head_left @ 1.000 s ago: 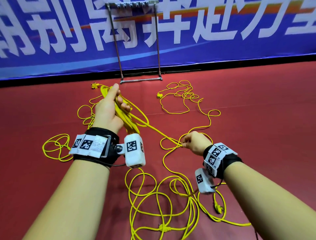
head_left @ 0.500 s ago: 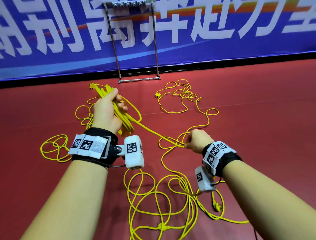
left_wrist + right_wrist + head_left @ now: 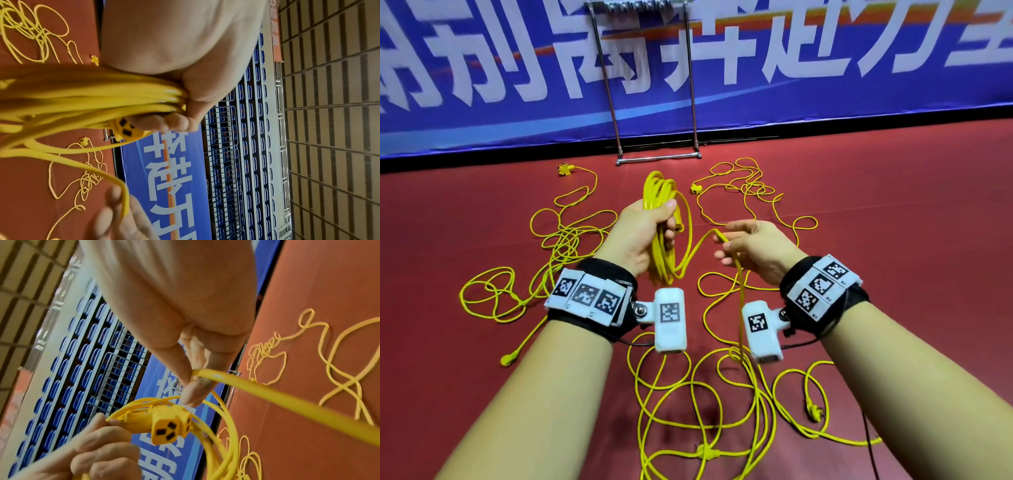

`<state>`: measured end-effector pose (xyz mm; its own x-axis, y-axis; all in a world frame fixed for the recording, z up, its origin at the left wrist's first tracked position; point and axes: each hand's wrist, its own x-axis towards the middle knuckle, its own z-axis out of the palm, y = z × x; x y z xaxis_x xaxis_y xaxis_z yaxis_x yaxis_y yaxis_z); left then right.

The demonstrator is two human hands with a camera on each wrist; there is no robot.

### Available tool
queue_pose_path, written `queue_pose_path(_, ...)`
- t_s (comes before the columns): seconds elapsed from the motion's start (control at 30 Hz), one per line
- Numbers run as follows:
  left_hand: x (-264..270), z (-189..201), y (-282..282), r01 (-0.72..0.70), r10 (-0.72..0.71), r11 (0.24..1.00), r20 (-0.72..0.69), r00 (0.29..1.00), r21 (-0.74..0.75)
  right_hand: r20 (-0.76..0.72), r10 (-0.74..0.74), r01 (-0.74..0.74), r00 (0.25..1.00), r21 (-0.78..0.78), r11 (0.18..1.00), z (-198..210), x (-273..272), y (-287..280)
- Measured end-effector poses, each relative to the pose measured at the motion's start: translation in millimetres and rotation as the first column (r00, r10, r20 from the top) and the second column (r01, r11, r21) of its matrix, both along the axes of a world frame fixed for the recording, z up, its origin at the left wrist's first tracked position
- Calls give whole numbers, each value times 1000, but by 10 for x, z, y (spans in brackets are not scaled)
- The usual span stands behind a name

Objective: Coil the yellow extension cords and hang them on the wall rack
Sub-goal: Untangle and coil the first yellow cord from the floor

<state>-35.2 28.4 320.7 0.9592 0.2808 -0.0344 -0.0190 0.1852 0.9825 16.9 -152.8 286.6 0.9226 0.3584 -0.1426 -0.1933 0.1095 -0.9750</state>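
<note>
My left hand grips a bundle of yellow cord loops, the coil running through its fist. The cord's yellow socket block hangs at the fingers. To its right, my right hand pinches the loose run of the same cord between thumb and fingertips. From there the cord drops to tangled loops on the red floor. The metal rack stands against the blue banner ahead.
More yellow cords lie loose on the floor: a tangle at the left and another at the back right, each with a socket end. A plug lies at the lower right. The blue banner wall closes the far side.
My right hand has come up and in toward the left hand, carrying the cord's free run. The left hand has raised the coil and shifted to the right.
</note>
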Motion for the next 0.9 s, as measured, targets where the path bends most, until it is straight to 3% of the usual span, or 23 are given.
queue_pose_path(0.1, 0, -6, -81, 63, -63, 998, 0, 998, -8, -126, 17, 5, 992, 180, 984, 7, -26, 23)
queue_pose_path(0.27, 10, -84, -192, 119, -117, 991, -32, 993, 61, -210, 67, -28, 975, 185, 982, 37, -67, 69)
queue_pose_path(0.47, 28, -188, -269, 132, -133, 991, -84, 988, -14, -254, 313, -224, 915, 326, 918, 139, -97, 70)
queue_pose_path(0.53, 36, -213, -299, 111, -114, 993, -80, 990, -44, -245, 364, -301, 899, 259, 918, 125, -93, 82)
queue_pose_path(0.67, 35, -232, -317, 57, -62, 996, -70, 996, -65, -110, 443, -452, 890, -65, 890, 113, -185, 118)
queue_pose_path(0.83, 76, -259, -241, -58, 44, 988, -100, 994, -145, -49, 484, -485, 874, -4, 875, 43, -215, 176)
queue_pose_path(0.9, 99, -257, -178, -138, 125, 977, -87, 988, -161, -28, 495, -496, 869, -51, 867, 12, -221, 161)
